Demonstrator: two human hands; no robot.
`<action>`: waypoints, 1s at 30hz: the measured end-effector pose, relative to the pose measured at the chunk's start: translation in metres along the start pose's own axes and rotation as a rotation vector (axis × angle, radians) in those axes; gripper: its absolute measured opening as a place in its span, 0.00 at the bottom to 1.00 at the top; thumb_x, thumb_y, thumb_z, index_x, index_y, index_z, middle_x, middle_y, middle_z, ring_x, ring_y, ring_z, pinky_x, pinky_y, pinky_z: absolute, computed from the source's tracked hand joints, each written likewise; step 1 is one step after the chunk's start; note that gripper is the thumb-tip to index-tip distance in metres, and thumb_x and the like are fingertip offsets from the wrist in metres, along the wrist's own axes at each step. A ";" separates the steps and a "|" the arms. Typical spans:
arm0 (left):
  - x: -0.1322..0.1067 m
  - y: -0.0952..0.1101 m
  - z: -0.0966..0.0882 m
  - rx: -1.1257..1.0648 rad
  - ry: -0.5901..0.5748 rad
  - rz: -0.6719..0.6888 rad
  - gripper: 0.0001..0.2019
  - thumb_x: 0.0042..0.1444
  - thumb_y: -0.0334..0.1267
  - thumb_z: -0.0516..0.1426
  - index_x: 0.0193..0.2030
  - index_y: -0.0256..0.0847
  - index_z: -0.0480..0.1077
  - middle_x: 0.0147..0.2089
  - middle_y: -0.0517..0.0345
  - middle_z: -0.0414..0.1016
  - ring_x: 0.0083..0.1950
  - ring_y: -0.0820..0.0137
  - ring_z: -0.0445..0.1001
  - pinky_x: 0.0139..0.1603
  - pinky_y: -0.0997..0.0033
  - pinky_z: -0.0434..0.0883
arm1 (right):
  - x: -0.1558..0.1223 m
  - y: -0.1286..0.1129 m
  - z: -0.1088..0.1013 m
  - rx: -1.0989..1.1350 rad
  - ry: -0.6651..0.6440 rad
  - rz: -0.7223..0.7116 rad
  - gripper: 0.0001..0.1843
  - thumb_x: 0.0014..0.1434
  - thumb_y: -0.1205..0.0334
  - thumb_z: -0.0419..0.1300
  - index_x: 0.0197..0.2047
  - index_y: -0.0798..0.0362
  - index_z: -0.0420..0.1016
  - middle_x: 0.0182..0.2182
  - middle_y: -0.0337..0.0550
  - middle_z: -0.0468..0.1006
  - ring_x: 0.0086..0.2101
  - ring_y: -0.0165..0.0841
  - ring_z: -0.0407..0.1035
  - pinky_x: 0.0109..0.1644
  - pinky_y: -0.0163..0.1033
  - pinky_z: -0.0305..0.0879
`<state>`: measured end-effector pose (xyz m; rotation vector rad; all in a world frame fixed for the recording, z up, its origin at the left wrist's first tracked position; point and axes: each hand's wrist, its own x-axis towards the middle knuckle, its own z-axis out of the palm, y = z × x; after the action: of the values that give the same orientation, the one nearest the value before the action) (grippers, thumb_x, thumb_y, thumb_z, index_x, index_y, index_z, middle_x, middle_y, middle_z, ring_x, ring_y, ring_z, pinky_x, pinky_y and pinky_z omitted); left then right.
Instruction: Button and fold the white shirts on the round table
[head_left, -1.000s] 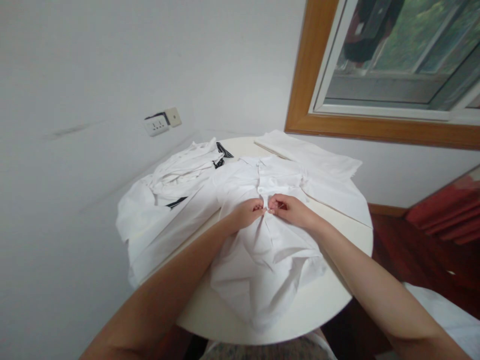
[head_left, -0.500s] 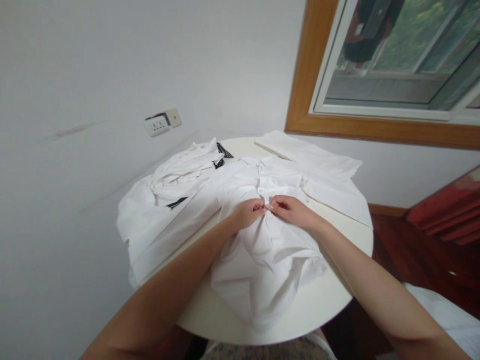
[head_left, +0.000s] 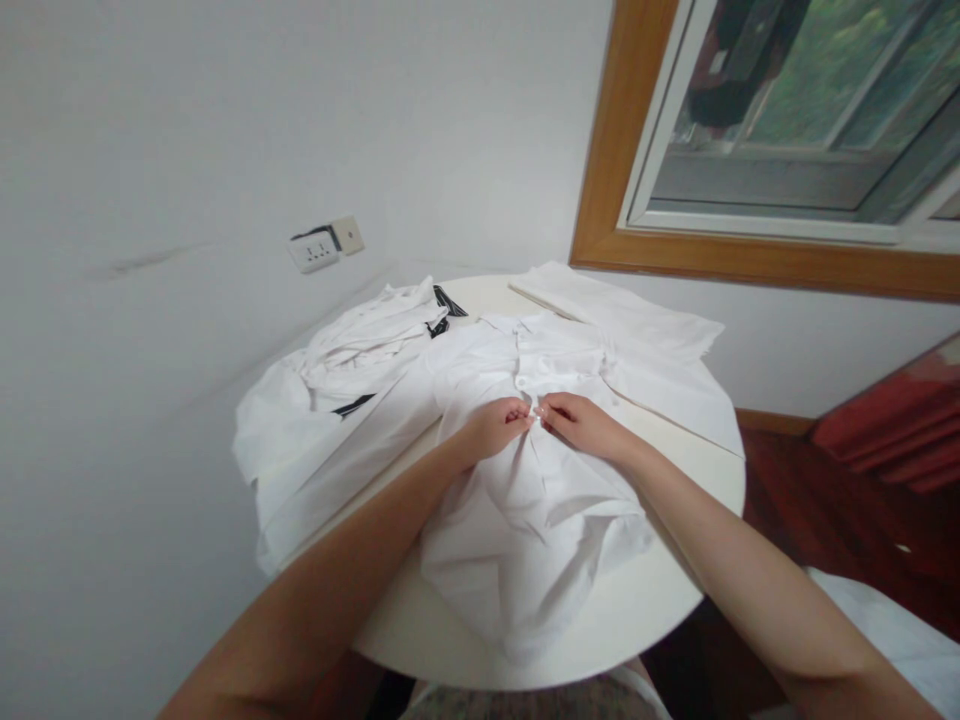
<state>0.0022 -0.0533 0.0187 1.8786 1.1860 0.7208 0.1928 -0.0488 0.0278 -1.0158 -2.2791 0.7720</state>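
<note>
A white button-up shirt [head_left: 525, 540] lies spread on a round pale table [head_left: 442, 635], its collar toward the wall and its hem toward me. My left hand [head_left: 498, 427] pinches the front placket from the left. Close against it, my right hand [head_left: 576, 420] pinches the same placket from the right, with the fingertips of both hands nearly touching. Cloth gathers in folds below the fingers. One button [head_left: 521, 382] shows on the placket just above my hands; whatever lies between the fingertips is too small to make out.
Crumpled white clothing [head_left: 367, 345] with black striped parts lies at the table's left back. A folded white cloth [head_left: 622, 305] rests at the right back. Beyond are a wall socket [head_left: 313, 252] and a wood-framed window [head_left: 600, 240]. White fabric [head_left: 892, 630] shows at lower right.
My fingertips have shifted very slightly at the placket, the right ones drawing a little apart from the left. The shirt and the other clothing stay in place.
</note>
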 end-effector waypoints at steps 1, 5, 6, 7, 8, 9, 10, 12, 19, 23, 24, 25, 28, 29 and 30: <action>0.000 0.000 0.000 -0.003 0.000 0.000 0.07 0.54 0.38 0.54 0.28 0.38 0.67 0.23 0.65 0.65 0.27 0.75 0.63 0.29 0.76 0.62 | 0.000 0.000 0.000 0.001 -0.002 -0.001 0.13 0.62 0.65 0.51 0.25 0.52 0.63 0.23 0.36 0.66 0.28 0.30 0.60 0.34 0.34 0.53; 0.000 -0.001 0.000 -0.011 0.001 -0.004 0.06 0.53 0.37 0.54 0.29 0.38 0.68 0.24 0.64 0.67 0.29 0.74 0.65 0.31 0.75 0.64 | 0.000 -0.002 -0.001 0.009 0.000 0.017 0.12 0.62 0.65 0.50 0.26 0.52 0.64 0.24 0.37 0.67 0.28 0.30 0.61 0.34 0.35 0.54; 0.000 -0.001 0.000 -0.011 -0.003 -0.003 0.06 0.54 0.37 0.53 0.29 0.38 0.68 0.24 0.64 0.67 0.29 0.74 0.66 0.32 0.75 0.64 | 0.000 -0.003 -0.001 0.012 0.002 0.025 0.12 0.62 0.65 0.50 0.26 0.52 0.64 0.24 0.37 0.68 0.28 0.30 0.61 0.34 0.35 0.55; 0.000 -0.001 0.000 -0.011 -0.007 -0.001 0.07 0.54 0.38 0.53 0.29 0.39 0.67 0.25 0.64 0.68 0.29 0.74 0.66 0.32 0.75 0.64 | -0.001 -0.004 -0.002 0.013 0.003 0.033 0.12 0.62 0.65 0.49 0.27 0.52 0.64 0.24 0.37 0.68 0.28 0.30 0.61 0.34 0.35 0.55; 0.000 -0.002 0.000 -0.012 -0.010 0.000 0.07 0.54 0.38 0.53 0.29 0.39 0.67 0.25 0.64 0.68 0.30 0.73 0.66 0.32 0.75 0.64 | -0.001 -0.005 -0.002 0.014 0.002 0.038 0.12 0.62 0.65 0.49 0.27 0.52 0.64 0.24 0.37 0.68 0.28 0.30 0.62 0.34 0.35 0.55; 0.000 -0.002 0.000 -0.011 -0.012 0.002 0.07 0.54 0.38 0.53 0.29 0.39 0.67 0.25 0.64 0.68 0.30 0.73 0.66 0.33 0.74 0.64 | -0.001 -0.005 -0.003 0.016 0.000 0.041 0.12 0.62 0.65 0.49 0.27 0.52 0.63 0.24 0.37 0.68 0.28 0.30 0.62 0.34 0.35 0.55; 0.000 -0.003 0.000 -0.007 -0.013 0.004 0.07 0.54 0.38 0.53 0.29 0.39 0.68 0.25 0.64 0.68 0.30 0.73 0.66 0.33 0.74 0.64 | -0.001 -0.006 -0.003 0.019 -0.001 0.042 0.12 0.62 0.65 0.49 0.27 0.52 0.63 0.24 0.37 0.68 0.28 0.30 0.62 0.35 0.35 0.55; 0.001 -0.004 0.000 0.009 -0.014 0.006 0.08 0.55 0.40 0.52 0.30 0.39 0.68 0.26 0.63 0.68 0.30 0.73 0.66 0.34 0.74 0.64 | -0.001 -0.006 -0.004 0.033 -0.006 0.049 0.12 0.63 0.65 0.48 0.27 0.52 0.63 0.24 0.37 0.68 0.28 0.30 0.63 0.35 0.35 0.56; 0.001 -0.007 0.000 0.002 -0.016 -0.007 0.09 0.55 0.41 0.53 0.32 0.38 0.68 0.27 0.63 0.69 0.30 0.73 0.66 0.34 0.73 0.64 | -0.001 -0.004 -0.004 0.087 -0.024 0.061 0.14 0.65 0.61 0.47 0.28 0.52 0.64 0.25 0.38 0.70 0.30 0.30 0.64 0.37 0.35 0.58; 0.001 -0.006 -0.001 -0.022 -0.022 0.002 0.08 0.55 0.40 0.53 0.31 0.38 0.68 0.27 0.63 0.69 0.30 0.73 0.66 0.34 0.74 0.64 | -0.001 -0.002 -0.003 0.091 -0.017 0.055 0.15 0.65 0.60 0.47 0.27 0.52 0.64 0.25 0.38 0.69 0.29 0.30 0.64 0.37 0.35 0.58; 0.001 -0.006 -0.001 -0.023 -0.026 0.004 0.08 0.55 0.40 0.53 0.31 0.38 0.68 0.27 0.63 0.69 0.30 0.73 0.67 0.34 0.73 0.64 | -0.001 -0.002 -0.003 0.093 -0.017 0.053 0.15 0.65 0.60 0.47 0.27 0.52 0.64 0.25 0.38 0.69 0.29 0.30 0.64 0.37 0.35 0.58; 0.001 -0.006 -0.001 -0.022 -0.026 0.004 0.08 0.55 0.40 0.53 0.31 0.38 0.68 0.27 0.63 0.69 0.30 0.73 0.67 0.34 0.73 0.64 | -0.001 -0.001 -0.003 0.095 -0.018 0.051 0.15 0.65 0.59 0.47 0.28 0.52 0.64 0.25 0.38 0.69 0.29 0.30 0.64 0.37 0.35 0.57; 0.002 -0.008 0.000 -0.018 -0.021 -0.005 0.08 0.55 0.40 0.53 0.31 0.38 0.68 0.27 0.63 0.69 0.30 0.73 0.67 0.34 0.74 0.65 | -0.001 -0.002 -0.004 0.084 -0.030 0.051 0.16 0.65 0.59 0.46 0.27 0.52 0.64 0.25 0.38 0.69 0.29 0.30 0.63 0.37 0.35 0.57; 0.002 -0.008 0.000 -0.018 -0.019 -0.006 0.08 0.55 0.40 0.53 0.32 0.38 0.69 0.27 0.63 0.70 0.30 0.73 0.67 0.35 0.74 0.65 | -0.001 -0.003 -0.004 0.078 -0.034 0.050 0.16 0.65 0.59 0.47 0.27 0.52 0.64 0.25 0.38 0.68 0.29 0.30 0.63 0.37 0.35 0.57; 0.002 -0.009 0.000 -0.017 -0.018 -0.004 0.08 0.55 0.40 0.53 0.32 0.38 0.69 0.27 0.63 0.70 0.31 0.73 0.68 0.35 0.74 0.65 | -0.001 -0.003 -0.005 0.076 -0.039 0.048 0.15 0.65 0.59 0.47 0.27 0.52 0.64 0.25 0.38 0.68 0.29 0.30 0.62 0.37 0.35 0.56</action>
<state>-0.0010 -0.0493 0.0108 1.8644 1.1689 0.7075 0.1950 -0.0499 0.0334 -1.0319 -2.2466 0.8989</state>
